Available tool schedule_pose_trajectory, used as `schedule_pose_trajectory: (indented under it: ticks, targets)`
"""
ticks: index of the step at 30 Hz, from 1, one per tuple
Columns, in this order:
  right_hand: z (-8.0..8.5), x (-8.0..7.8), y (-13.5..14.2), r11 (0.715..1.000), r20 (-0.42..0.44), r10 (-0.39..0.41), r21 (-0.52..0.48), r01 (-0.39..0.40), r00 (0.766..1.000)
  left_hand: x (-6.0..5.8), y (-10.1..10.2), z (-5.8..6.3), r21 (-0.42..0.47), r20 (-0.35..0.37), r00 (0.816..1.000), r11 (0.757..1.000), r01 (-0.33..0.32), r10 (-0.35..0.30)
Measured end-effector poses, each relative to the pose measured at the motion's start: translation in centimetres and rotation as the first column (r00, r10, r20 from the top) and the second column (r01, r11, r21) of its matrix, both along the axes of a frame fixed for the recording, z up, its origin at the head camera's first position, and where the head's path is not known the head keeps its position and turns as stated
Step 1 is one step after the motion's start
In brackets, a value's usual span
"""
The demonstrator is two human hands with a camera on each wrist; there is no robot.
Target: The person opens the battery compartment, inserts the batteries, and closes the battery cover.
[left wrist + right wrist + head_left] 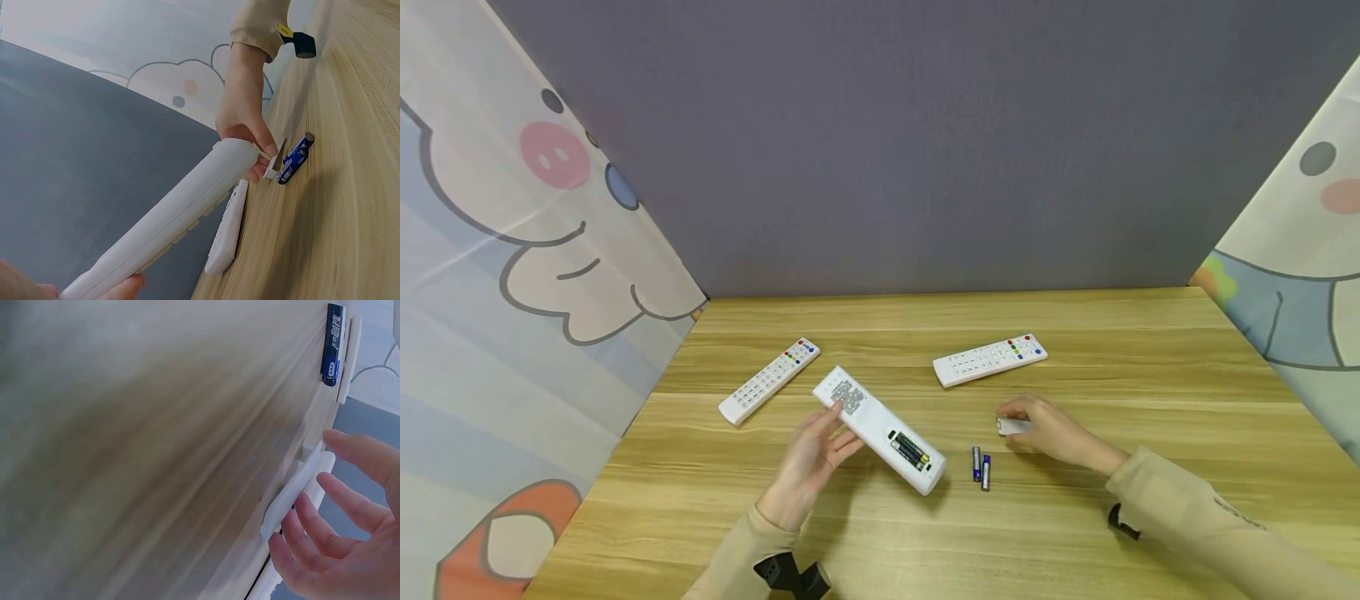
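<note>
My left hand holds a white remote control by its far end, back side up and tilted above the table. Its battery compartment is uncovered, and two dark batteries lie inside. In the left wrist view the remote appears edge-on, buttons facing down. Over to the right, my right hand grips a small white battery cover close over the tabletop. The right wrist view has the cover between thumb and fingers. Two blue batteries lie side by side between the hands.
One white remote lies buttons up at the left, another remote beyond the right hand. A grey panel rises behind the wooden table. Cartoon-print curtains flank both sides.
</note>
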State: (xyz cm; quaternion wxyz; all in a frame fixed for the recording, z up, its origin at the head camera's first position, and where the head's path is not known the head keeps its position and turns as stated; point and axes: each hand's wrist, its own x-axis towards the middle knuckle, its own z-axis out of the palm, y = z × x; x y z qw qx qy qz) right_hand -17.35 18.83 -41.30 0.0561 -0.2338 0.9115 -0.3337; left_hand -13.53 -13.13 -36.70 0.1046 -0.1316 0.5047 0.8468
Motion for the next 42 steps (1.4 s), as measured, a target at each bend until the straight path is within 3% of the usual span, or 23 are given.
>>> schedule_pose_trajectory:
  ticks: [21,31,42]
  targets:
    - [0.0,-0.2,-0.6,0.998,-0.009,-0.021,0.053,0.021,1.000,-0.1,-0.1,-0.2,0.037,0.015,1.000,0.999,0.012,-0.012]
    - [0.3,0.2,-1.2,0.997,0.036,-0.073,-0.010,0.073,0.997,-0.1,-0.1,-0.1,0.032,0.005,1.000,0.999,0.018,-0.018]
    - [0.9,0.9,-2.2,0.994,-0.085,-0.079,-0.078,0.073,0.993,-0.1,0.1,-0.1,0.050,-0.002,1.000,0.999,0.005,-0.005]
